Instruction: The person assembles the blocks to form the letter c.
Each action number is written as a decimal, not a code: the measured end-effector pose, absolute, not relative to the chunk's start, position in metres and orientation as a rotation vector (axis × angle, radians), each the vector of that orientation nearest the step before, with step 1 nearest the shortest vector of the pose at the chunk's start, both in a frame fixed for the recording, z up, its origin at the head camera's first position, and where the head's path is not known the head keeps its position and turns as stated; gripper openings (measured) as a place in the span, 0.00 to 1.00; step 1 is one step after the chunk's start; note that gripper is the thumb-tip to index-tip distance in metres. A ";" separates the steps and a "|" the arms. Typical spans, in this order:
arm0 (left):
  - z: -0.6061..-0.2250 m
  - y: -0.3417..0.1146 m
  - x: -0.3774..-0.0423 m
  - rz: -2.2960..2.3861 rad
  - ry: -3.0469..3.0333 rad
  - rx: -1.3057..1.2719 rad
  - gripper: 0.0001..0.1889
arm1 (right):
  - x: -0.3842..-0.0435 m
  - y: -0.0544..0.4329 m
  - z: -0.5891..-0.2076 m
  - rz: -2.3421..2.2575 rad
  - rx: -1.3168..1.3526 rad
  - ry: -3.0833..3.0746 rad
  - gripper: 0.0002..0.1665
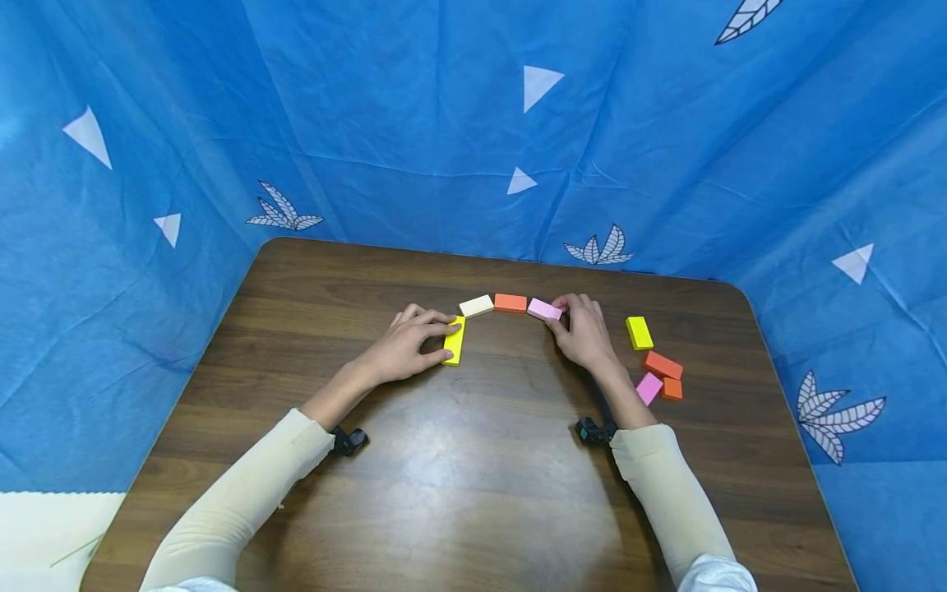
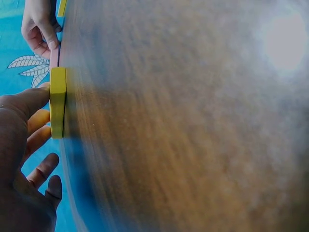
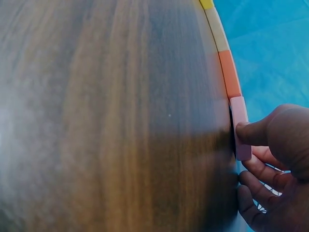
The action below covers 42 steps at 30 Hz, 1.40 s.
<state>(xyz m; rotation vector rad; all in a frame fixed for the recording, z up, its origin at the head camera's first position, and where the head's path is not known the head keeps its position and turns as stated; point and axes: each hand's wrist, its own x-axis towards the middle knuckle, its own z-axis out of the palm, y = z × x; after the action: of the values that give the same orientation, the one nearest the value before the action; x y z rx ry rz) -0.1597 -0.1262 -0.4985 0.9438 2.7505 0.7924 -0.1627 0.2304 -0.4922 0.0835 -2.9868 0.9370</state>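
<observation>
In the head view, my left hand (image 1: 405, 344) pinches a yellow block (image 1: 455, 344) lengthwise, thumb at its near end and fingers at its far end. My right hand (image 1: 584, 333) grips the right end of a pink block (image 1: 543, 309) between thumb and fingers. An orange block (image 1: 510, 303) lies between that pink one and a cream block (image 1: 476, 307), the three forming a slight arc. The yellow block's far end sits close to the cream block. Seen from the right wrist, thumb and fingers hold the pink block (image 3: 241, 126) at the lower end of the row.
Right of my right forearm lie a loose yellow block (image 1: 639, 333), two orange blocks (image 1: 662, 365) and another pink block (image 1: 649, 388). The brown wooden table (image 1: 459, 493) has rounded far corners. A blue patterned cloth (image 1: 414, 123) stands behind it and along both sides.
</observation>
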 end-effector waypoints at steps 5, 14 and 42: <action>-0.498 -0.126 -0.159 0.796 2.751 0.945 0.28 | -0.162 0.230 -0.493 0.932 0.084 -2.978 0.20; -0.497 -0.125 -0.159 0.801 2.752 0.947 0.28 | -0.163 0.230 -0.493 0.941 0.074 -2.973 0.20; -0.499 -0.126 -0.159 0.797 2.748 0.949 0.28 | -0.154 0.264 -0.483 1.054 0.060 -2.935 0.32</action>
<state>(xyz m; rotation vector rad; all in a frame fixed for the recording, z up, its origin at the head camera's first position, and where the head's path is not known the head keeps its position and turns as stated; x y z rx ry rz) -0.1594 -0.1259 -0.4990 0.9492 2.7479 0.7970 -0.1538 0.2640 -0.4834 0.0600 -2.9350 1.0543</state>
